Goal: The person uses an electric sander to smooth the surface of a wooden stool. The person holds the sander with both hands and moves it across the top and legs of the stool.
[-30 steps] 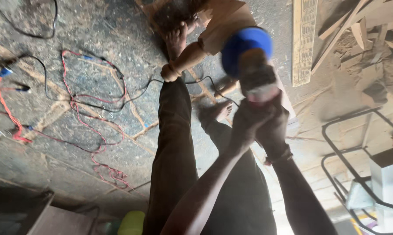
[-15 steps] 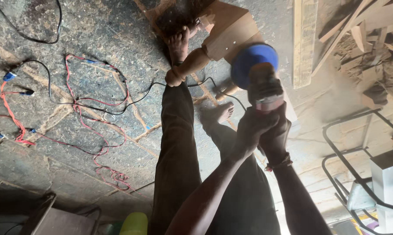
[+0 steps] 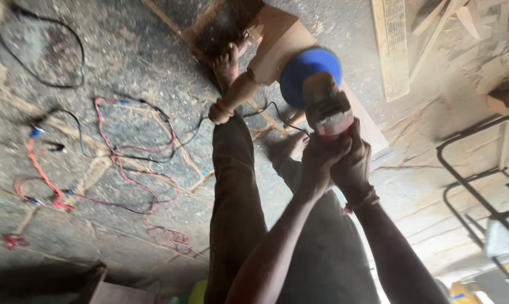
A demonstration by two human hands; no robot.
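Since earlier, your sander [image 3: 327, 110] is tipping upright; both hands, left hand [image 3: 320, 157] and right hand [image 3: 353, 163], are clasping its stiff, weighty body, fingers closed, blue disc [image 3: 308, 70] beyond against the rigid wooden piece [image 3: 277, 42]

Woodworking shop: sawdust floor [image 3: 125, 67], timber offcuts [image 3: 463, 22], cables [image 3: 125, 163].

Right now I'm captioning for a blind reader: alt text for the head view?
Both hands, left hand and right hand, grip a sander with a blue disc against a wooden piece, steadied by a bare foot; cables lie on the dusty floor.
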